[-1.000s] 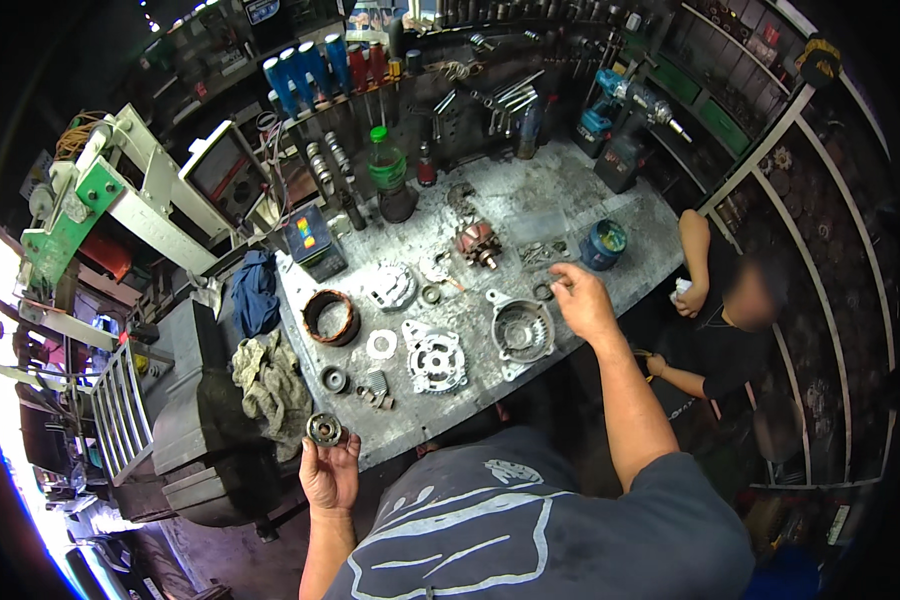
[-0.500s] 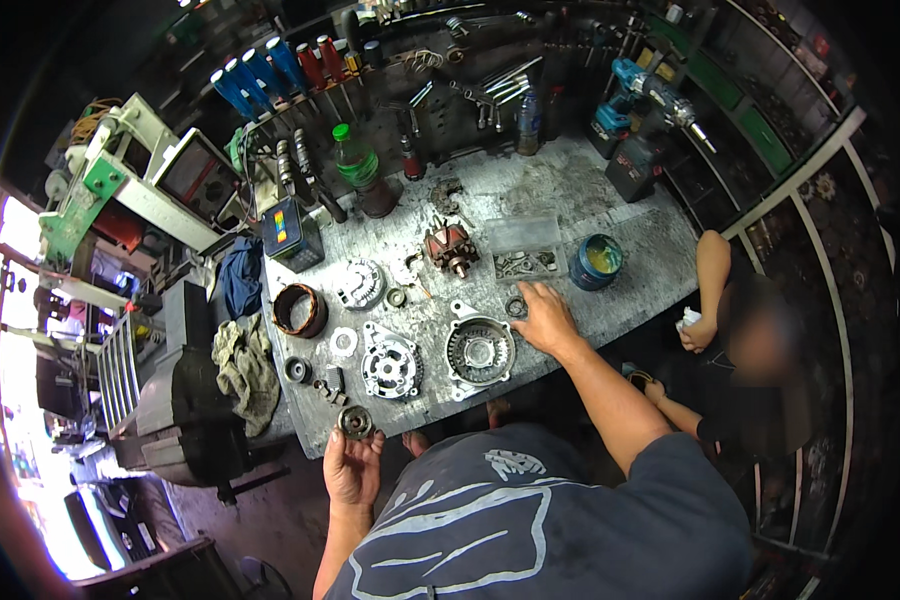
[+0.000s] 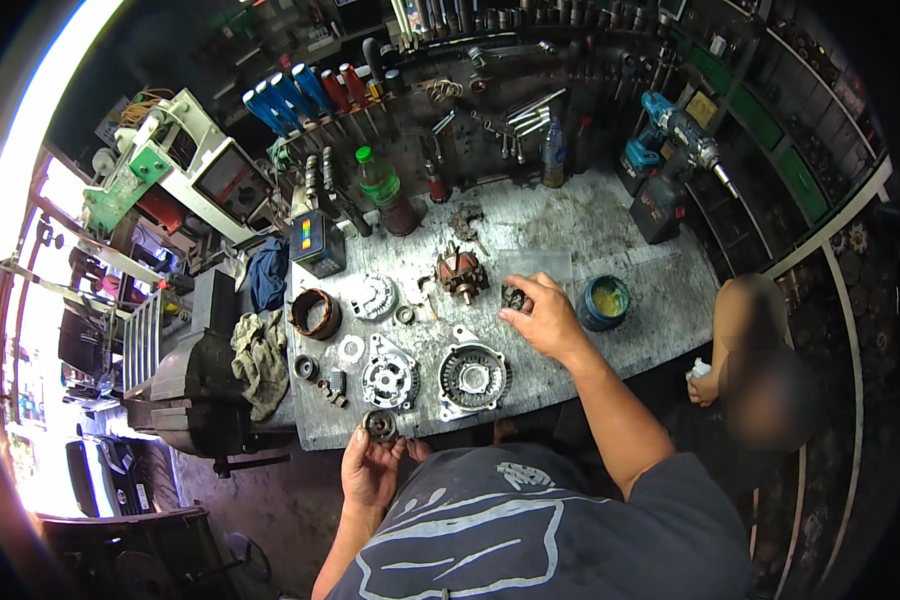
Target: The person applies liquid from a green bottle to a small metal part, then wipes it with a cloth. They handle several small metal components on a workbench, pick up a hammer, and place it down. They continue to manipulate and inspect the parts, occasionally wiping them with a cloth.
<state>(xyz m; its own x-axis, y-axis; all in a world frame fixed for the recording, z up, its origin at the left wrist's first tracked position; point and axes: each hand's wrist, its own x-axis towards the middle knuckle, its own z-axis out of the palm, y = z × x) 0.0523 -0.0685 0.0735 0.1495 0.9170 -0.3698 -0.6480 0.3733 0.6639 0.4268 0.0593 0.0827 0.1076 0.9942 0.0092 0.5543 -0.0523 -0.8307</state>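
Observation:
Near the table's front edge my left hand [image 3: 372, 470] grips a round metal pulley [image 3: 379, 426], its open centre facing up. Over the table, my right hand [image 3: 548, 318] pinches a small dark ring-shaped part, seemingly a bearing [image 3: 515, 298], between thumb and fingers. Behind that hand lies a clear plastic box [image 3: 550, 264], its parts compartment mostly covered. Between my hands sit an alternator housing with a finned round bore [image 3: 473, 376] and a second slotted housing [image 3: 389, 374]. A rotor with a copper-coloured body [image 3: 461, 273] stands farther back.
Left on the table are a copper-wound stator ring [image 3: 315, 314], a silver end cover [image 3: 373, 297], a flat washer [image 3: 351, 348] and a black-cased battery [image 3: 316, 243]. A blue grease tub [image 3: 605, 302] stands right. Another person's hand [image 3: 705, 385] is beyond the right edge.
My right hand has picked up the dark ring from the table beside the housing and moved it back toward the box. My left hand still holds the pulley. The head view has shifted.

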